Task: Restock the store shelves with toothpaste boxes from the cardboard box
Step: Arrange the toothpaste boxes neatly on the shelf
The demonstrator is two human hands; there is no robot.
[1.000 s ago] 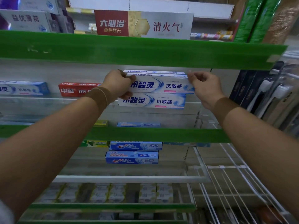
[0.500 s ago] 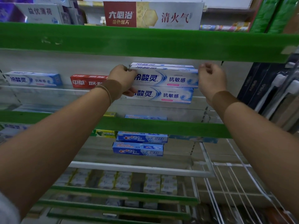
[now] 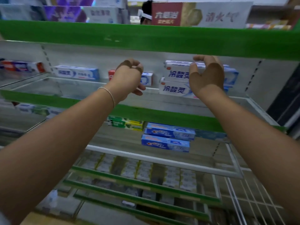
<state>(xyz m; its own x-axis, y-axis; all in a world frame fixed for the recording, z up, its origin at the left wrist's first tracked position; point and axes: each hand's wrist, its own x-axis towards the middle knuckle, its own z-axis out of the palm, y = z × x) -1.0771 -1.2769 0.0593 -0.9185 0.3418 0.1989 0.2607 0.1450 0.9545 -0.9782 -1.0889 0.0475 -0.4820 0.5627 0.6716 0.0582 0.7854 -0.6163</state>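
On middle shelf [image 3: 203, 106], toothpaste stack [image 3: 175, 80] sat under green rail. Right hand [image 3: 207, 77] loose-fingered before stack, left hand [image 3: 129, 77] curled, empty, left of stack. Best withdraw straight, avoiding nudging boxes.

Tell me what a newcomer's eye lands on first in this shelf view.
First, the two bare forearms reaching up the middle, with the left hand and right hand raised in front of the middle shelf, neither in a grip on anything. Next, the stack of white-and-blue toothpaste boxes partly behind the right hand. Then the broad green shelf edge across the top, with a red-and-white sign above it.
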